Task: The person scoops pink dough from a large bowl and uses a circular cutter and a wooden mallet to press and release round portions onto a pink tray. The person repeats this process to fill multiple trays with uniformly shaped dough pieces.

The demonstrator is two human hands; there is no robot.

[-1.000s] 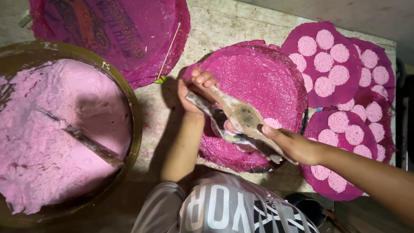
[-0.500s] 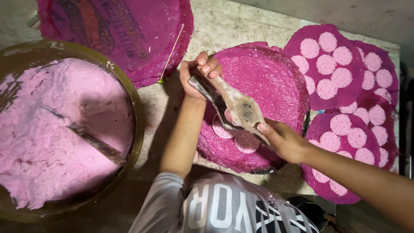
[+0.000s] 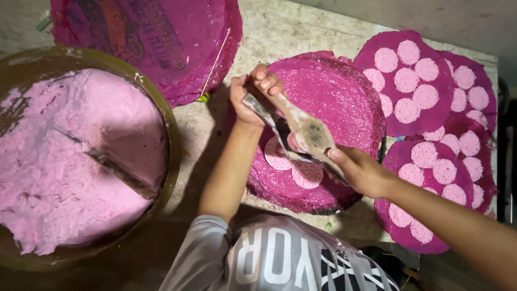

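1. Big round bowl [image 3: 161, 116] at left, heaped with pale pink paste.
2. Magenta round mat [image 3: 344, 102] at centre, two pink discs [image 3: 293, 164] near its near edge.
3. Over mat, flat scoop tool [image 3: 301, 132], perhaps two-bladed.
4. Left hand [image 3: 250, 97] fingers closed on tool's far end; right hand [image 3: 363, 172] gripping near end.
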